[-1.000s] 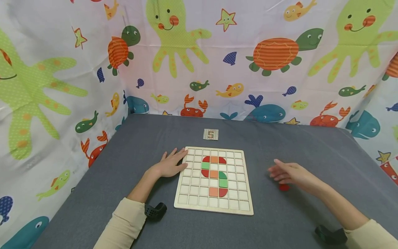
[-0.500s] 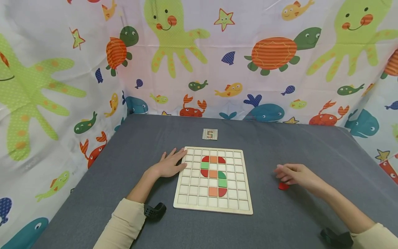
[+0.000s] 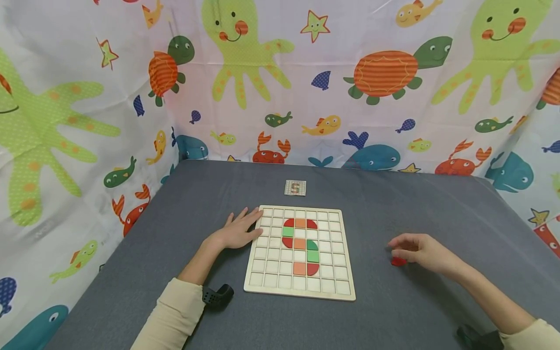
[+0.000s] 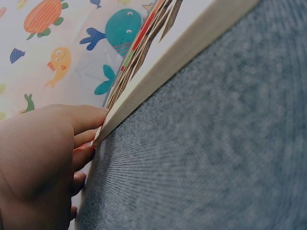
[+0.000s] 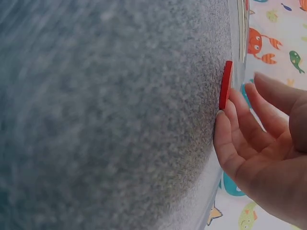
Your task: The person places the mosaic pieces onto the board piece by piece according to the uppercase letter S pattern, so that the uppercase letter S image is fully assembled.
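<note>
A pale wooden grid board [image 3: 271, 266] lies on the grey cloth, with red, orange and green tiles [image 3: 299, 244] set in an S-like shape. My left hand [image 3: 236, 232] rests at the board's left edge, fingers spread; the left wrist view shows its fingertips [image 4: 101, 113] touching that edge. Right of the board, a loose red tile [image 5: 225, 85] lies on the cloth, partly covered by my right hand [image 3: 422, 252] in the head view. In the right wrist view, the right hand's loosely bent fingers [image 5: 247, 124] are right at the tile, with the thumb apart from it.
A small card [image 3: 295, 188] printed with a grid and an S pattern lies behind the board. Around the grey cloth [image 3: 210, 194] hangs a white curtain [image 3: 302, 126] with sea animals. Both wrists wear a dark band device [image 3: 218, 295].
My right hand has shifted slightly right and down, and its thumb and fingers have moved apart close over the red tile. The left hand stays at the board's edge.
</note>
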Tool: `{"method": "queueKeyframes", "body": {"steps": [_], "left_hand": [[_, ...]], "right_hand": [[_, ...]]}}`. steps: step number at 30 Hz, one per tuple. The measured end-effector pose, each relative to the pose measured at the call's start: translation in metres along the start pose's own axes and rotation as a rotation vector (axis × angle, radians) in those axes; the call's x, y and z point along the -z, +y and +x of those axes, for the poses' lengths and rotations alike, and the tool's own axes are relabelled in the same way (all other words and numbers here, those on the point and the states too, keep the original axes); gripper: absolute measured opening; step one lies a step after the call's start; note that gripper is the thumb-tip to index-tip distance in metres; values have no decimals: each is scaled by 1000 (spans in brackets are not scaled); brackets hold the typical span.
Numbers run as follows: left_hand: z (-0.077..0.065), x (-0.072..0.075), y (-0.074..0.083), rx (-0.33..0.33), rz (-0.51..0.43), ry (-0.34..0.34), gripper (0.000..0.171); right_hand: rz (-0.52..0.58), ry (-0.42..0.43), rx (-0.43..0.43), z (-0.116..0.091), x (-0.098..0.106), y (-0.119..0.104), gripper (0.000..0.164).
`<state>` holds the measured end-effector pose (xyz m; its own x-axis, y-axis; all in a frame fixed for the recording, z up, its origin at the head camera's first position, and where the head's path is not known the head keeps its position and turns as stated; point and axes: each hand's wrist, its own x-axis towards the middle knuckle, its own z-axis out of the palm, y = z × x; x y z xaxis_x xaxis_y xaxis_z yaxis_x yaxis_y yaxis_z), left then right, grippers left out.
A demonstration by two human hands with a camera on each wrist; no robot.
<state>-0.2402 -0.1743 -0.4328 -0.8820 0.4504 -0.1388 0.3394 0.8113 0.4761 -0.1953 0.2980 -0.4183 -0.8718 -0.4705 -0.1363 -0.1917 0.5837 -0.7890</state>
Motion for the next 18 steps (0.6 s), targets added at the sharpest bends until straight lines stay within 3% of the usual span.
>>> {"method": "queueKeyframes", "body": {"steps": [6, 18], "left_hand": [[0, 2, 0, -2, -4, -2, 62], [-3, 4, 4, -7, -21, -1, 61]], "right_hand": [[-30, -24, 115, -1, 1, 5, 34], [-53, -25, 159, 1, 3, 11, 33]]}}
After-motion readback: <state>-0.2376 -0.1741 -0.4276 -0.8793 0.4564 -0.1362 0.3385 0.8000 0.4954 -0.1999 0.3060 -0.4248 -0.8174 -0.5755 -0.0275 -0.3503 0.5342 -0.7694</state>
